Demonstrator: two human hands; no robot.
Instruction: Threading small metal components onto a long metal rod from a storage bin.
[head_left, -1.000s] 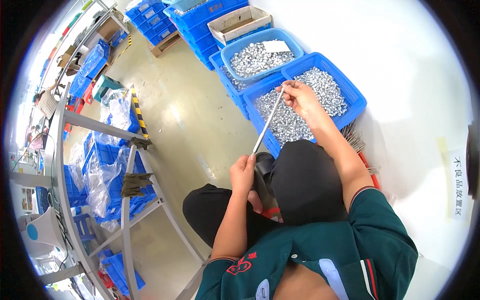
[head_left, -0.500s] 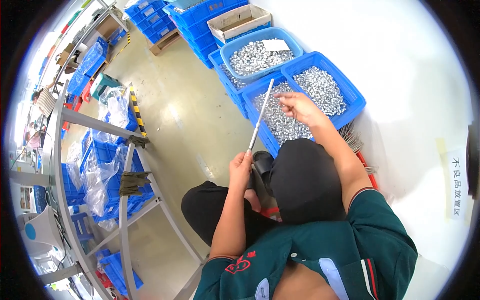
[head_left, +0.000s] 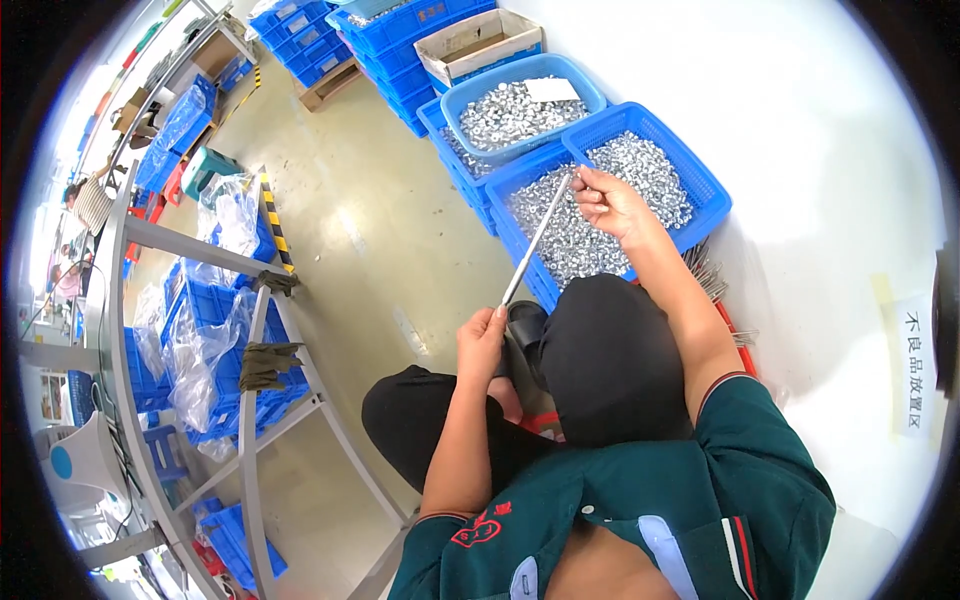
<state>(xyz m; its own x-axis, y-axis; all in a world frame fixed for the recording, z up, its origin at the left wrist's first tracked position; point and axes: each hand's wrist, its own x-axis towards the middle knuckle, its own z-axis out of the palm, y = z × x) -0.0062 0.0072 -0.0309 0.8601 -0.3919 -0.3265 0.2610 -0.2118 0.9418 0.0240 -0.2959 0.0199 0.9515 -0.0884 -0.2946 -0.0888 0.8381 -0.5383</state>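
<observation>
My left hand (head_left: 482, 338) is closed round the lower end of a thin metal rod (head_left: 538, 238). The rod slants up and to the right, above the near edge of a blue crate. At its upper tip, my right hand (head_left: 612, 208) has thumb and forefinger pinched together. Whether a small part sits between those fingertips is too small to tell. Beneath them, small shiny metal parts (head_left: 575, 245) fill a blue crate (head_left: 522, 262). More such parts (head_left: 645, 172) fill the blue basket (head_left: 712, 205) to the right.
A light blue tub (head_left: 452, 105) of metal parts with a white card (head_left: 551, 90) stands beyond the crate. Behind it is an open cardboard box (head_left: 480, 48). Thin metal rods (head_left: 703, 272) lie beside my right knee. A grey metal frame (head_left: 250, 430) stands at the left.
The rod's upper end has swung right and slightly down, toward my right hand. My right hand has moved slightly up and right, and its fingertips now meet the rod's tip.
</observation>
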